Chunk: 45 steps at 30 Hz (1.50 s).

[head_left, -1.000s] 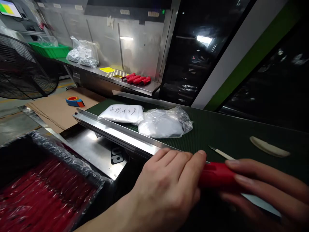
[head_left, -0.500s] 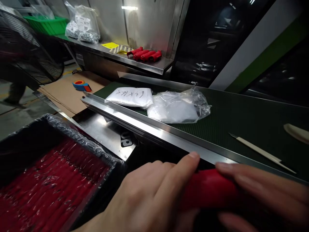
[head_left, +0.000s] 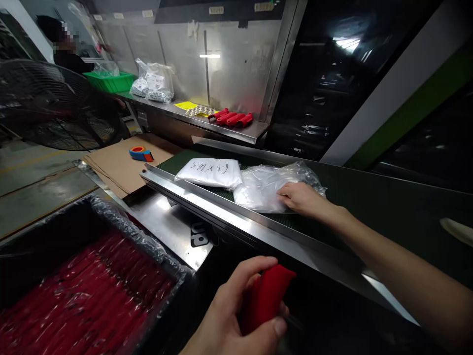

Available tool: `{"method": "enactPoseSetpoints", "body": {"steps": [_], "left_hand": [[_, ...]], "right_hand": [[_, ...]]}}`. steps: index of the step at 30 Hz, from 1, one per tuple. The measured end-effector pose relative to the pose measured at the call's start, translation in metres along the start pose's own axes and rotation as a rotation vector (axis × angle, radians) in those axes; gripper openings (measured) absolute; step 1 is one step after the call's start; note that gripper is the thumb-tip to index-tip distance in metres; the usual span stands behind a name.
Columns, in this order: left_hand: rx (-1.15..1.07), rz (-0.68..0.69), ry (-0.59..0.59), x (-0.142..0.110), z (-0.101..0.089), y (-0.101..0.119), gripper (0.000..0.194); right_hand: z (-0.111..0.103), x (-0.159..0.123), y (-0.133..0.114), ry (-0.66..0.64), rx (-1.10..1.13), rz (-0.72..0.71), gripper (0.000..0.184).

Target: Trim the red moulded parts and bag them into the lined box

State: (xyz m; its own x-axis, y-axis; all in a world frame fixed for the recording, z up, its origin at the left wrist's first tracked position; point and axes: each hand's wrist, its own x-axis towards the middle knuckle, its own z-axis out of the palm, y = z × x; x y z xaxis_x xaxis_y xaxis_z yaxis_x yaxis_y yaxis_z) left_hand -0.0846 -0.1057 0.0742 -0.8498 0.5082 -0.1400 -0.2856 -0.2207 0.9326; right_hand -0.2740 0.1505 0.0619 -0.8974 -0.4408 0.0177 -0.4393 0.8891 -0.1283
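Observation:
My left hand (head_left: pixel 236 308) is wrapped around a curved red plastic part (head_left: pixel 266 295) in front of the conveyor's metal edge. Part of the red piece is hidden by my fingers. Over the belt, my right hand (head_left: pixel 301 197) reaches into a loose pile of clear plastic bags (head_left: pixel 254 190), its fingertips pinched on the film. Just left of that pile lies a packed white bundle of bags (head_left: pixel 209 172) with handwritten figures on it.
A black-lined bin (head_left: pixel 173 256) of wrapped red parts (head_left: pixel 92 291) stands at the left. Several red parts (head_left: pixel 232 118) lie on the back metal shelf (head_left: pixel 244 132). A tape dispenser (head_left: pixel 141 154) sits on cardboard (head_left: pixel 111 170). Behind are a large fan (head_left: pixel 59 106) and a person (head_left: pixel 68 59).
My right hand has let go of the red part and moved forward onto the clear bags. My left hand keeps the part, now tilted upright. The view has risen.

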Motion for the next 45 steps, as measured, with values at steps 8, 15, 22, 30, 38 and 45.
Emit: {"method": "enactPoseSetpoints", "body": {"steps": [8,15,22,30,38,45], "left_hand": [[-0.18,-0.091,0.195,0.008,-0.003,-0.008,0.032],[-0.227,0.01,0.336,0.043,0.009,0.006,0.037],[-0.026,0.105,0.21,0.031,0.02,-0.009,0.04],[0.01,-0.019,0.269,0.012,0.019,-0.022,0.028],[-0.237,-0.252,0.131,0.007,0.023,-0.026,0.043],[-0.208,-0.334,0.047,0.001,0.02,-0.039,0.038]], "right_hand": [[-0.004,-0.002,-0.003,0.046,0.049,-0.026,0.02],[-0.039,-0.075,-0.069,0.275,0.262,-0.139,0.021],[-0.03,-0.133,-0.12,0.26,0.339,-0.25,0.01],[-0.01,-0.171,-0.128,0.131,0.391,-0.066,0.017],[0.0,-0.182,-0.152,0.032,0.949,0.304,0.02],[0.014,-0.191,-0.148,0.013,0.931,0.421,0.027]]}}
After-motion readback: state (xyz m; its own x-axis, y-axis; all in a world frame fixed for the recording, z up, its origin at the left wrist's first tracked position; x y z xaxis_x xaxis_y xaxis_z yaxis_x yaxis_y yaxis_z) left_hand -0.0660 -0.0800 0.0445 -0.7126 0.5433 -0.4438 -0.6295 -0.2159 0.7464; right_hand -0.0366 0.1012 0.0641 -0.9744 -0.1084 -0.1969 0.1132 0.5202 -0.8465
